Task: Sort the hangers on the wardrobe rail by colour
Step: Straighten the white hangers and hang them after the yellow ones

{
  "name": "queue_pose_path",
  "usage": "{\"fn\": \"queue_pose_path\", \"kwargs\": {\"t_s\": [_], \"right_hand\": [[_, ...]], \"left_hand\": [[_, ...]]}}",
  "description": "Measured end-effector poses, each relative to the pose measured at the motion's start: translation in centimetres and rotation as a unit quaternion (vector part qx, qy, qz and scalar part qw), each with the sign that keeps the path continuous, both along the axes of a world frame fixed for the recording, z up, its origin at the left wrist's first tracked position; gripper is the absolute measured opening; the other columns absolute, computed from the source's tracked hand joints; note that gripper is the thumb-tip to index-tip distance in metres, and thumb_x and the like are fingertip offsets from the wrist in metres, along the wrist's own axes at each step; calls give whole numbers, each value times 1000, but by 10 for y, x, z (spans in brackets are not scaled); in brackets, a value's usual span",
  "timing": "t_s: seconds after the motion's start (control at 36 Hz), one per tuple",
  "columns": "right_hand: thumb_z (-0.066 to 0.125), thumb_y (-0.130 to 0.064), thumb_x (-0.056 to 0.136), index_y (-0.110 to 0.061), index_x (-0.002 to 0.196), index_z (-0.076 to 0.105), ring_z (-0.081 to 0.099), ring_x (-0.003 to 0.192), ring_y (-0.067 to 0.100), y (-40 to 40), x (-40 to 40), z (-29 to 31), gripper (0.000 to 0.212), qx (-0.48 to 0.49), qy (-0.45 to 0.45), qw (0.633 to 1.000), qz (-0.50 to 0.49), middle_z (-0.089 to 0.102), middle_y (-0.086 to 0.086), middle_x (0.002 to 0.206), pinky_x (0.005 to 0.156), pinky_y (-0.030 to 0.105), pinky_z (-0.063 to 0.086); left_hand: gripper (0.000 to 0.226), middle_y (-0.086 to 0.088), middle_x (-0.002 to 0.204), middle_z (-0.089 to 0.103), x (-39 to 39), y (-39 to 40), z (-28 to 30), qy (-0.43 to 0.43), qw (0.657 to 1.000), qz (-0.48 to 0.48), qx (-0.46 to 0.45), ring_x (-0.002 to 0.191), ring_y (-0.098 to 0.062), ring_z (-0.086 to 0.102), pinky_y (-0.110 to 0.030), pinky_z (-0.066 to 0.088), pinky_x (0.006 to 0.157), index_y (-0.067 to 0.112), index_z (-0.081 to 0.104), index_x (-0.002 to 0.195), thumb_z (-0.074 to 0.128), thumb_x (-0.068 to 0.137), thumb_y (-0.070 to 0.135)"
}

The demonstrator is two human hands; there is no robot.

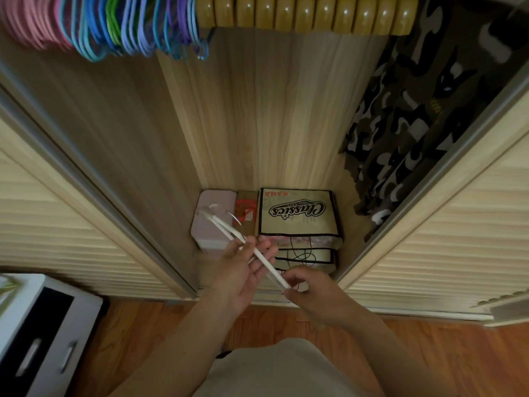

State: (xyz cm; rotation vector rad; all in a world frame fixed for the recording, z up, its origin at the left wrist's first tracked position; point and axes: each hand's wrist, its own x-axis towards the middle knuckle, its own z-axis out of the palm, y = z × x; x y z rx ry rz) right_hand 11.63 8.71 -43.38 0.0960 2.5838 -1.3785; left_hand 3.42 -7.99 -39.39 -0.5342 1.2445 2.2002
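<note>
Wardrobe doors stand open on a wood-lined recess with bags (297, 216) on its floor, and along the top hang pink hangers (31, 21), blue and purple hangers (137, 30) and wooden hangers (306, 14). Both hands hold a white hanger (229, 229) low down: the left hand (239, 272) curls round its middle, the right hand (310, 293) pinches its near end. Its long axis runs up-left from the right hand's pinch, hook at the far tip; the rail sits well above both hands, so the hanger probably has to be lifted high.

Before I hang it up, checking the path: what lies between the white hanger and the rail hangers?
Head view: bare wood panel lies between white hanger and rail hangers.
</note>
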Motion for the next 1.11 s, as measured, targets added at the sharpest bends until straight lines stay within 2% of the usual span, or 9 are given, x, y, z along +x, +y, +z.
{"fn": "queue_pose_path", "kwargs": {"t_s": [0.11,0.39,0.47,0.56,0.64,0.78,0.86,0.97,1.11], "right_hand": [[69,-20,94,-28,107,71,62,93,8,4,2,-1,15,-13,-16,1000,-17,68,-6,94,85,30,53],[67,-18,96,-28,106,70,60,83,4,16,10,17,15,-70,-14,996,-45,68,-7,90,77,20,49],[65,-18,97,-27,104,69,61,88,14,20,12,21,13,-67,-14,996,-61,67,-3,92,79,25,49],[64,-21,98,-29,99,69,61,87,12,24,14,24,10,-72,-19,993,-88,67,-4,91,80,26,48],[63,-26,97,-24,88,69,55,74,14,33,12,33,11,-96,-25,983,-156,59,-4,77,73,32,44],[57,-16,99,-10,82,69,49,63,18,59,3,70,22,-121,-37,947,-297,54,6,67,61,29,38],[57,-27,93,-17,85,70,55,61,26,84,-17,117,18,-103,19,924,-367,60,8,63,60,40,42],[58,-31,96,-30,92,73,70,74,34,110,-37,186,15,-61,105,902,-414,71,2,69,68,52,58],[57,-27,101,-29,95,73,69,73,18,129,-61,272,18,11,181,894,-410,72,-4,73,62,33,53]], "left_hand": [[15,-17,98,77,1,8,2,9,1000,-20,-6,100,-31,76,-45,57,95,4,64,102,53,106,12],[23,-14,95,78,-12,22,6,-3,999,-33,-3,101,-30,76,-39,57,85,4,57,127,53,106,13],[21,-12,98,78,-12,25,10,19,997,-71,-33,99,-27,76,-39,57,85,7,57,124,52,107,17],[20,-12,107,78,-13,25,13,35,988,-124,-82,103,-26,75,-45,56,99,10,58,122,50,109,22],[18,-9,106,78,-18,27,24,48,977,-142,-153,99,-25,76,-40,58,91,15,60,123,51,108,20],[16,-5,109,74,-38,36,97,224,933,-145,-241,95,-17,74,-29,59,85,21,68,111,56,104,12],[22,10,103,74,-63,46,182,429,850,-127,-277,98,-5,70,-23,55,90,31,67,110,53,105,15],[27,18,115,64,-85,48,292,652,686,-48,-319,107,6,60,-8,47,87,28,63,124,54,103,13],[54,-10,149,44,-136,52,392,781,388,106,-478,142,-25,38,-45,32,120,14,48,148,60,95,14]]}}
